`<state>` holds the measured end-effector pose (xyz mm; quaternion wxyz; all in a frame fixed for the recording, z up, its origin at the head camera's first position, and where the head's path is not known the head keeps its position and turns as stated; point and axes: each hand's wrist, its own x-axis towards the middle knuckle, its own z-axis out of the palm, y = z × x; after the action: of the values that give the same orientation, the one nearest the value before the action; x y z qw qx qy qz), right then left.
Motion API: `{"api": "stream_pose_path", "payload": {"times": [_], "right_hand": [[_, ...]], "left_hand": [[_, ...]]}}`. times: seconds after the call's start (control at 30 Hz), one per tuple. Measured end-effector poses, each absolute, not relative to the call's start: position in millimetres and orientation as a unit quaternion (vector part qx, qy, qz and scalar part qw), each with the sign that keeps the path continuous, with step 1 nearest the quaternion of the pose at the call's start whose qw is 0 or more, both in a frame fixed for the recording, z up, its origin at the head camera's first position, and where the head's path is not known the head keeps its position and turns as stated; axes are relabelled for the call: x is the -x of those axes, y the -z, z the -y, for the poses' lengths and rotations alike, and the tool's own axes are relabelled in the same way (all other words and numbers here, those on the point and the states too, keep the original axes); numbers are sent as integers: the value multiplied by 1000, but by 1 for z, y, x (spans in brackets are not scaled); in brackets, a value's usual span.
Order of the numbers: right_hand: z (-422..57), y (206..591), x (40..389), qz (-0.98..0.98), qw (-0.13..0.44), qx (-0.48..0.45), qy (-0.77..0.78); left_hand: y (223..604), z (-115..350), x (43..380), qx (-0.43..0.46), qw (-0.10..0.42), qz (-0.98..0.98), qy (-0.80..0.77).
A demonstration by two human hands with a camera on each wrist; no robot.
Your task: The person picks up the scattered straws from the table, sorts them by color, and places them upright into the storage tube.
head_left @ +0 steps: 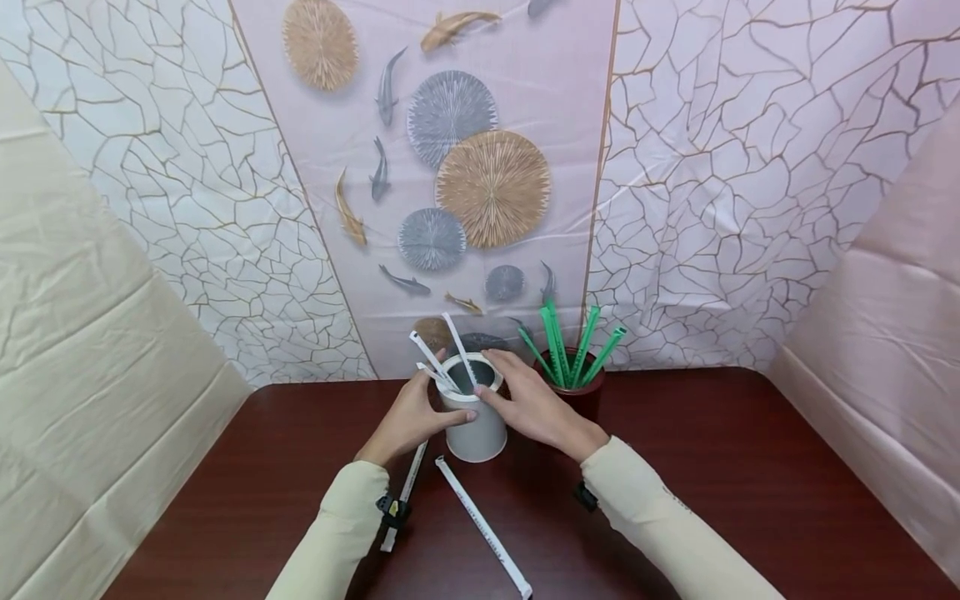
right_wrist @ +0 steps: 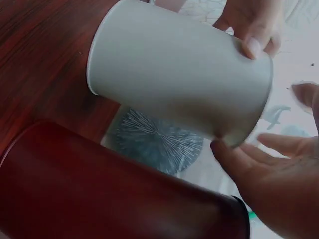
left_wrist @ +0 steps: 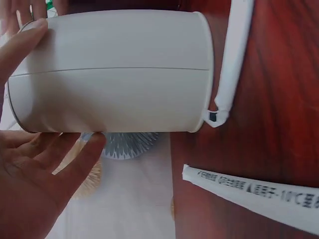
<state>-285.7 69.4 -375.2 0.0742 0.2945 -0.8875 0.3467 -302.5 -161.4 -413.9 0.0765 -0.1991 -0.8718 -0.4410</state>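
Observation:
A light grey can (head_left: 477,433) stands at the middle of the table, holding several white paper-wrapped straws (head_left: 459,350) that lean out of its mouth. My left hand (head_left: 408,417) grips its left side near the top, thumb across the front and fingers behind. My right hand (head_left: 536,404) touches the rim on the right. In the right wrist view, a fingertip of my right hand (right_wrist: 279,169) meets the can (right_wrist: 174,69) while the thumb stands apart. Two more white wrapped straws lie on the table, one in front of the can (head_left: 483,527), another beside my left wrist (head_left: 411,479).
Right behind my right hand stands a dark red can (head_left: 581,402) with several green wrapped straws (head_left: 573,354) in it. A patterned cloth (head_left: 480,275) hangs along the table's (head_left: 712,467) back edge, and pale cloth walls rise on both sides.

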Motion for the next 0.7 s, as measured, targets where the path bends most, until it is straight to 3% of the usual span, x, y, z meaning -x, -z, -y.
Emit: {"api": "stream_pose_path", "payload": {"times": [0.2,0.47,0.7], "right_hand": [[-58,383,302,894,56,-268,-355],[-48,390,314,895,35,-245,-370],[-47,399,318,891,41,-239,-384]], "left_hand": [[417,163,300,193,78,863,460],[406,180,290,183,29,877,443],[395,206,274,98,10,928,358]]}}
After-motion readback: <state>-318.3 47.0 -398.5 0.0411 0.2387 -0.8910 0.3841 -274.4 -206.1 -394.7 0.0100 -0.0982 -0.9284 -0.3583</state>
